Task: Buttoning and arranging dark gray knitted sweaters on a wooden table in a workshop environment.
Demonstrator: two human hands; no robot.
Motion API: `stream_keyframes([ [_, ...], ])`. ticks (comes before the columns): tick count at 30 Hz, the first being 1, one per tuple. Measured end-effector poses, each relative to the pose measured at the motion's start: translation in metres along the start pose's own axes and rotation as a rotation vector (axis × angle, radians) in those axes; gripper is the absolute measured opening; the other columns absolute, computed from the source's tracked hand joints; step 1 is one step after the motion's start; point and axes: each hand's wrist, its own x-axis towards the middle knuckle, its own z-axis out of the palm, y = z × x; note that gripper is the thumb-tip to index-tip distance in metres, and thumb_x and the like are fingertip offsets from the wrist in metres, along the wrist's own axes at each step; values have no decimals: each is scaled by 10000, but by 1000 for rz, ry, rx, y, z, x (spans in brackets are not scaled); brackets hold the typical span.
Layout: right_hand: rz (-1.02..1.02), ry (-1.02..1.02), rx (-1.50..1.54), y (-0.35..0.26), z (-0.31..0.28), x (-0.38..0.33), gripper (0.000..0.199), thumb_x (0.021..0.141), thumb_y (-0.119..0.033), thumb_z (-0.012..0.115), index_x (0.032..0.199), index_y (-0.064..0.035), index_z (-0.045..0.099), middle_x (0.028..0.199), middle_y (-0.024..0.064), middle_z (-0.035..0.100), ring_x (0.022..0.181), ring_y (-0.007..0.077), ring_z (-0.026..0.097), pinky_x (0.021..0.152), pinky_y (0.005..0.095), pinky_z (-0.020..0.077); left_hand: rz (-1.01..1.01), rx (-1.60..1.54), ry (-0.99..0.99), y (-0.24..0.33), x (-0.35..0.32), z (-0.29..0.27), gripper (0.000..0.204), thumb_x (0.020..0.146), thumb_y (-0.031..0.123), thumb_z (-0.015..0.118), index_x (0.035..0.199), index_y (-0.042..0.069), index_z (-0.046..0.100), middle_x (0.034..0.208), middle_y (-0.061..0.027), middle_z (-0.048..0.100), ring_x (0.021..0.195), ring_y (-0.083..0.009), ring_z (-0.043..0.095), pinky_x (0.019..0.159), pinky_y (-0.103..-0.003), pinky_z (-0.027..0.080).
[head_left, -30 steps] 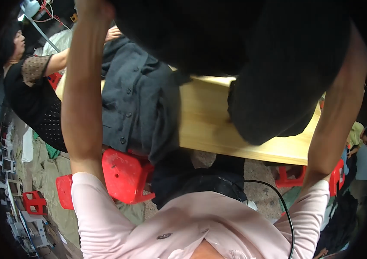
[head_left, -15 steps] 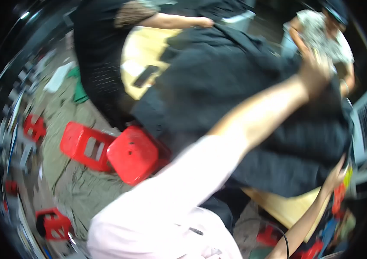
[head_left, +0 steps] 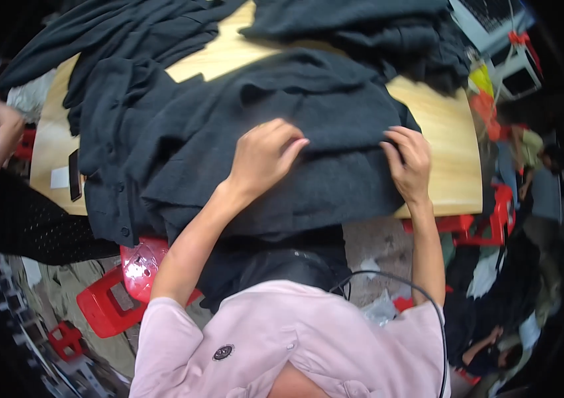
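A dark garment [head_left: 192,156] lies spread over the light wooden table [head_left: 448,176] before me, with a row of buttons down its left edge. It looks like a shirt or light jacket. My left hand [head_left: 265,159] is over its middle, thumb and fingers closed in a pinch on the cloth. Near the garment's right end, my right hand [head_left: 411,162] has its fingers curled and closed on the fabric. A crosswise fold runs between the two hands. The fingertips partly hide the gripped cloth.
More dark garments [head_left: 143,33] lie at the table's far side. A phone [head_left: 74,176] and white paper [head_left: 59,177] sit at the left, near another person's hand [head_left: 7,118]. Red stools [head_left: 111,302] stand below left. A black cable [head_left: 428,296] hangs beside my right arm.
My view has swung round to face the table squarely. My left arm, stretched far across the cloth before, is now drawn back near my right hand. The garment lies flatter.
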Motion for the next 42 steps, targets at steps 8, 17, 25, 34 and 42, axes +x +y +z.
stream_keyframes([
  [8, -48, -357, -148, -20, -7, 3, 584, 815, -305, 948, 1287, -55, 712, 1295, 140, 674, 1213, 342, 656, 1051, 456, 515, -7, 368, -317, 45, -64, 22, 413, 913, 368, 852, 1142, 48, 727, 1110, -103, 699, 1037, -282, 675, 914, -412, 497],
  [17, 7, -308, -273, 4, -13, -12, 694, 762, -527, 953, 1215, -53, 727, 1151, 107, 696, 1118, 303, 662, 992, 438, 512, -187, 629, -186, 9, -69, -27, 797, 879, 609, 833, 1378, 6, 688, 1410, -196, 676, 1337, -346, 614, 1093, -500, 426],
  [25, -106, -278, -199, 13, -8, -20, 477, 863, -368, 912, 1164, -57, 711, 1073, 88, 681, 1068, 300, 672, 971, 434, 501, -129, 303, -406, 6, -52, 5, 605, 842, 278, 916, 1321, -15, 692, 1233, -152, 704, 1144, -315, 661, 989, -411, 472],
  [34, -94, -468, -166, 10, -26, -5, 201, 884, -53, 820, 991, -48, 650, 1170, 116, 685, 1153, 318, 657, 993, 420, 504, 17, 147, -270, 43, -38, -24, 279, 723, -64, 742, 936, 37, 593, 1147, -136, 707, 1128, -369, 698, 887, -473, 572],
  [42, 31, -588, -140, -1, -21, 5, 605, 820, -6, 821, 1377, -106, 607, 1519, 126, 594, 1559, 340, 451, 1347, 659, 199, 72, 265, -214, 54, -56, -41, 374, 689, 24, 842, 908, 80, 545, 816, -97, 588, 771, -317, 656, 686, -425, 519],
])
